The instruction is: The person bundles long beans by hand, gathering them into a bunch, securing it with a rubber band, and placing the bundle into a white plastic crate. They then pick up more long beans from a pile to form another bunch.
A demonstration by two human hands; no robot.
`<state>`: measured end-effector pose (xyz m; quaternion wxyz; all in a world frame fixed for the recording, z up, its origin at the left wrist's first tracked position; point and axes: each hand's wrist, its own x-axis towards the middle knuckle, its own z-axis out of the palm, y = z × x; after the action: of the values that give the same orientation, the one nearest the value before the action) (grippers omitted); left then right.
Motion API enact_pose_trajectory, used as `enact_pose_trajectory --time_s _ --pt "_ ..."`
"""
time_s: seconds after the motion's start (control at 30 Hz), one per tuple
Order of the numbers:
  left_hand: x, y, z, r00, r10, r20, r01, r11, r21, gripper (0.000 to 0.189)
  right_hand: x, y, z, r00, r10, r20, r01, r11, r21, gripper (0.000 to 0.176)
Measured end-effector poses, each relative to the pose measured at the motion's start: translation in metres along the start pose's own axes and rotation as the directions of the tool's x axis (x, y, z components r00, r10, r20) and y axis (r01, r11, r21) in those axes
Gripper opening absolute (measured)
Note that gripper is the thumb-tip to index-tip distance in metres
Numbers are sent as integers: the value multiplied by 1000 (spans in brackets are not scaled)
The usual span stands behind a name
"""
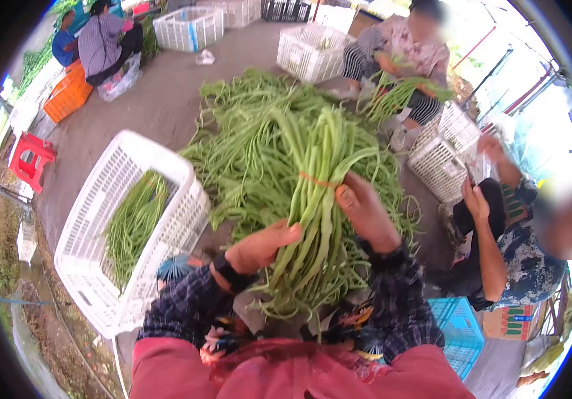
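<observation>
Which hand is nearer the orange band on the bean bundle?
Right. The right hand is close by the band's right end; the left hand is farther off, lower on the bundle's left side.

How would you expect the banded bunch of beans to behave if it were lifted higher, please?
The bunch of beans would probably flop at its ends, since the long, thin pods curve and splay there. It should stay together near the orange band, which gathers it, though outer pods might slip, as only one band shows.
</observation>
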<state>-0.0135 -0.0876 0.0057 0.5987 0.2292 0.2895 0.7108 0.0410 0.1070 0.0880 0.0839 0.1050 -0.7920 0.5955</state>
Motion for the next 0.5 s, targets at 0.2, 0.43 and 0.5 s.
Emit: enact_pose_trajectory --time_s 0.2,0.43,0.5 --pt "3 26 11 988 42 -148 -31 997 75 51 0 5 10 939 -106 -328 14 962 -273 45" --pt "11 42 30 896 374 -241 -248 870 427 56 -9 -11 29 928 -216 -302 155 965 -214 54" --pt "15 43 27 886 424 -189 -299 832 468 65 -6 -8 33 936 -225 -271 155 955 -254 56"
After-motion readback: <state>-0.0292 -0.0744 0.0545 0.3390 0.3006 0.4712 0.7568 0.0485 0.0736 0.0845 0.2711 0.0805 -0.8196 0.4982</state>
